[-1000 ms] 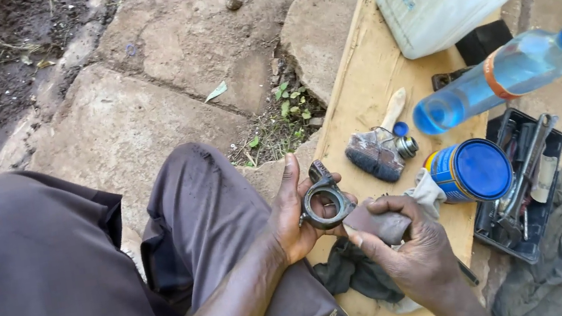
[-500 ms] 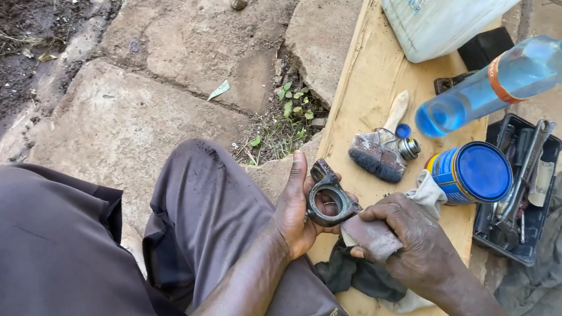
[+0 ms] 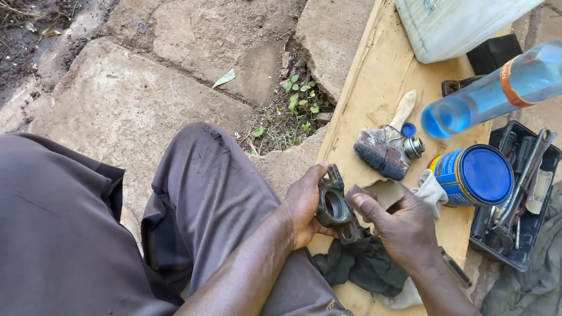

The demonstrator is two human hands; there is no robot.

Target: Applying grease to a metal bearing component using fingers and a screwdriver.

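Fingers of my left hand (image 3: 302, 209) wrap the metal ring-shaped part (image 3: 334, 206) from behind, clamped on its body above my lap; my right hand (image 3: 398, 226) pinches a scrap of abrasive paper (image 3: 383, 193) against its rim. It looks heavy, rigid and greasy, so I judge the outer casting the safest grip. Just beyond, on the wooden board (image 3: 374, 83), lie a brush (image 3: 386, 145), blue tin (image 3: 478, 176), bottle (image 3: 517, 83) and tool tray (image 3: 524, 198).
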